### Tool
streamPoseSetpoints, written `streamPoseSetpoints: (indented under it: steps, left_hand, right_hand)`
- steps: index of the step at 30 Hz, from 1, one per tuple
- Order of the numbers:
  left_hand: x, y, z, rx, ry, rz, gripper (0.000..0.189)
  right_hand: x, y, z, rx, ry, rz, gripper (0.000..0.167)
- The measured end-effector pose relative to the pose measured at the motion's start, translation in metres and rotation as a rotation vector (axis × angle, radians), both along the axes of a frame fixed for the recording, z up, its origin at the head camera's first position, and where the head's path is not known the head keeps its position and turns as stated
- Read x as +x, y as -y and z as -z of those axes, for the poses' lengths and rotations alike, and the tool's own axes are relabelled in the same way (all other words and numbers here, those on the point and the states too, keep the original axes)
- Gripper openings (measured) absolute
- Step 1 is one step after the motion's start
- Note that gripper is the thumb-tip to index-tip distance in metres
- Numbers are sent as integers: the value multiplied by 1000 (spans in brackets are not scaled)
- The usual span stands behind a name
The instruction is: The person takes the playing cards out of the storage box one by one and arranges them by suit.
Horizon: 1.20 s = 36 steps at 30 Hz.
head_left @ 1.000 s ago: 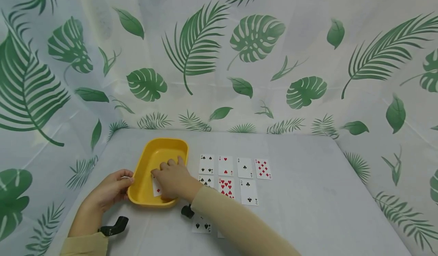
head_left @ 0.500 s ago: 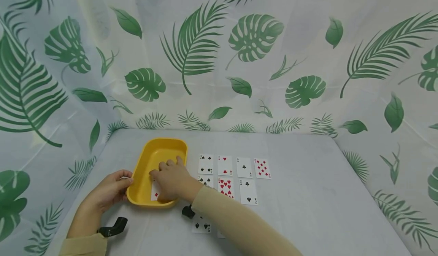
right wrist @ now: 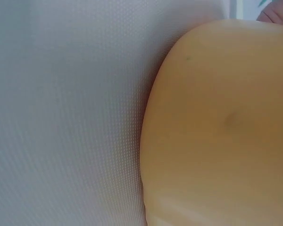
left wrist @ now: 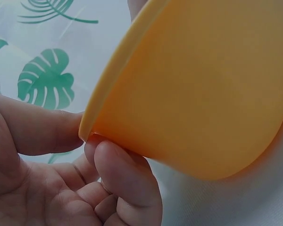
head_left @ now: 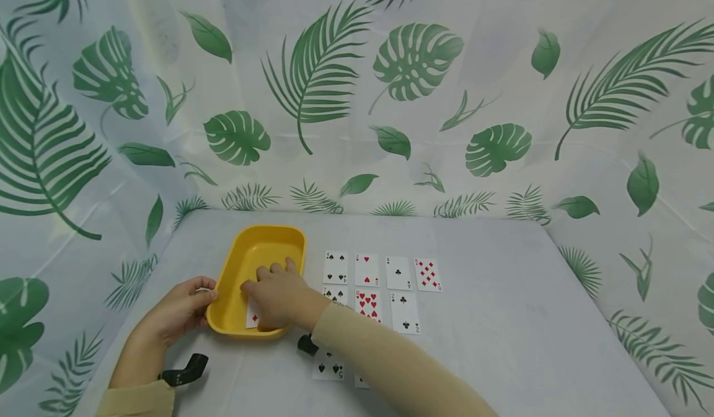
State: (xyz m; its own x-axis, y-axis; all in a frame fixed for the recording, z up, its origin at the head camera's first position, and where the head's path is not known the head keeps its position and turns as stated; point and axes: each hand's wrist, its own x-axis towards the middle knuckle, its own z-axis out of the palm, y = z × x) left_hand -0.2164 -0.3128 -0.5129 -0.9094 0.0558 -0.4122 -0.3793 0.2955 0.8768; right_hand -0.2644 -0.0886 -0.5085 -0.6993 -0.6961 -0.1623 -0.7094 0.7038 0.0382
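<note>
A yellow plastic tray (head_left: 253, 250) stands on the left part of the table. My left hand (head_left: 181, 308) pinches its left rim between thumb and fingers, as the left wrist view shows on the tray wall (left wrist: 198, 89). My right hand (head_left: 281, 296) reaches down into the tray, over a white playing card (head_left: 252, 315) with a red diamond showing. Most of that card is hidden under the hand, and I cannot tell whether the fingers grip it. In the right wrist view the tray's outer wall (right wrist: 217, 117) hides the right hand.
Face-up playing cards lie in rows right of the tray, among them a four of spades (head_left: 336, 267), two of hearts (head_left: 366, 269), ace of clubs (head_left: 398, 272), eight of diamonds (head_left: 427, 274) and two of clubs (head_left: 405, 311). The right sleeve (head_left: 390, 358) covers some lower cards.
The right thumb and fingers have shifted slightly within the tray, and a little less of the card shows. The left hand keeps its hold on the rim.
</note>
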Motion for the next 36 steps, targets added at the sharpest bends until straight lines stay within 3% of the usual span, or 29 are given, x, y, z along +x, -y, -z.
streamPoseSetpoints:
  steps: [7, 18, 27, 36]
  left_hand:
    - [0, -1, -2, 14, 6, -2, 32]
    - [1, -1, -5, 20, 14, -1, 31]
    - [0, -1, -5, 31, -3, 14, 31]
    - [-1, 3, 2, 37, -6, 24, 32]
  right_hand:
    - [-3, -3, -2, -91, 42, 7, 78]
    - [6, -26, -30, -269, 98, -26, 75]
    - [14, -71, -56, -426, 158, -7, 90]
    - [23, -132, -52, -495, 171, 27, 89]
